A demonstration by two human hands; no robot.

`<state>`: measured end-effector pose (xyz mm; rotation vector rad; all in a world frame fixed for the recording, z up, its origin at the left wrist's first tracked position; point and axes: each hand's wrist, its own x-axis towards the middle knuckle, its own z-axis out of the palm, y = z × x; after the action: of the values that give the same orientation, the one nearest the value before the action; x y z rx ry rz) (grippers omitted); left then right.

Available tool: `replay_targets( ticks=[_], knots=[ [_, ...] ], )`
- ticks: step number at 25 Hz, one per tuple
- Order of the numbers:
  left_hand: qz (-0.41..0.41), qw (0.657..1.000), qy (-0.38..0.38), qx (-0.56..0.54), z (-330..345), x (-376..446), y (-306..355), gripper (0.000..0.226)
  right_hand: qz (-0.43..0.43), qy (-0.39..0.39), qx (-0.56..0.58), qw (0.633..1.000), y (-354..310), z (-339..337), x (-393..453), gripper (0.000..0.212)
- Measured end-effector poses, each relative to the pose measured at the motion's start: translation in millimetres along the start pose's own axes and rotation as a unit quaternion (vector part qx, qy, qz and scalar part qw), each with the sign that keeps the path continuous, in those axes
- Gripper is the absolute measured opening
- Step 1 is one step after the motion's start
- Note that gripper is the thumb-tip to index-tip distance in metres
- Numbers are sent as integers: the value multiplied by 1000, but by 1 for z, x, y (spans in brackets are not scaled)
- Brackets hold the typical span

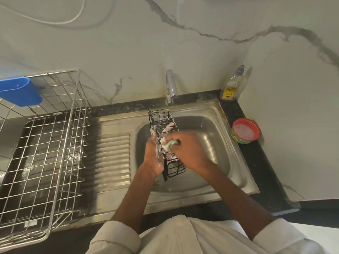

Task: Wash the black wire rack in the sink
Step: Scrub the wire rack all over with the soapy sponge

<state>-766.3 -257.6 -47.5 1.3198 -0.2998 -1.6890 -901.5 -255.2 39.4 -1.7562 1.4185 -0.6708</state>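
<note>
Drainer: big steel wire basket (pixel 45 153) sits on the far-left counter, and I can see nothing stacked in it, just wet dark surface showing through the bars.
Blue tub: a blue plastic holder (pixel 20 92) hangs on the basket's back rail; what's inside it is hidden from this angle.
Draining board: ribbed steel panel (pixel 111 158) lies between the basket and the bowl, shining wet.
Left hand: left hand (pixel 155 156) is up against the rack's left side, suds on the palm, fingers wrapped round the wires, so that grip is holding the rack.
Rack: black wire rack (pixel 165 140) stands on end over the sink bowl, tilted, foam clinging to its upper wires, caught between both hands.
Sponge: pale green sponge (pixel 169 144) is pressed onto the rack's wires, lathered white.
Right hand: right hand (pixel 189 149) comes in from the right, fingers curled tight round the sponge, narrow grip, rubbing surface against the rack.
Sink: steel sink (pixel 211 136) holds the action; tap (pixel 171 87) stands at its back edge, right behind the rack.
Soap bottle: clear bottle (pixel 232 87) with a grey pump, yellow liquid low inside, stands on the back right corner of the counter.
Bowl: red-rimmed green bowl (pixel 245 131) sits on the counter just right of the sink, holding pale soapy liquid with bubbles.
</note>
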Motion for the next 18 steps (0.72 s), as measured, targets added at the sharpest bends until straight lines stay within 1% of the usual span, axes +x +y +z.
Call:
replay_targets(
  ticks=[2, 3, 4, 5, 6, 7, 8, 9, 11, 13, 14, 15, 17, 18],
  knots=[
    [5, 1000, -11, 17, -3, 1, -2, 79, 62, 20, -74, 995, 10, -13, -8, 29],
    [9, 1000, -18, 21, -3, 1, -4, 77, 84, 39, -115, 989, 13, -19, -11, 29],
    [13, 999, -24, 25, -1, -1, -4, 77, 89, 44, -122, 988, 11, -22, -14, 30],
    [18, 999, -23, 29, 1, -3, -4, 80, 71, 30, -96, 992, 6, -21, -17, 31],
    [19, 999, -11, 26, 1, -4, -4, 86, 49, -6, -51, 998, -2, -17, -21, 31],
    [20, 1000, -7, 18, 1, -4, -6, 95, 30, -44, -17, 998, -8, -11, -24, 32],
    [18, 1000, -8, 21, 2, -4, -8, 102, 15, -61, -2, 998, -13, -7, -26, 33],
    [16, 999, -10, 37, 3, -6, -10, 102, 12, -45, -17, 999, -14, -4, -21, 33],
    [16, 998, -24, 52, 10, -12, -8, 88, 53, 36, -96, 993, -12, -7, -2, 34],
    [23, 997, -47, 57, 14, -15, -4, 79, 85, 97, -216, 968, -8, -11, 6, 36],
    [24, 997, -47, 48, 14, -14, -3, 78, 69, 115, -235, 963, -8, -8, 3, 36],
    [28, 998, -42, 37, 13, -13, -1, 79, 38, 109, -219, 969, -9, -1, -2, 35],
    [33, 998, -46, 27, 10, -13, 0, 81, -22, 53, -151, 987, -10, 8, -20, 33],
    [29, 998, -46, 28, 8, -13, 0, 81, -17, 44, -134, 990, -7, 4, -25, 33]
  ],
)
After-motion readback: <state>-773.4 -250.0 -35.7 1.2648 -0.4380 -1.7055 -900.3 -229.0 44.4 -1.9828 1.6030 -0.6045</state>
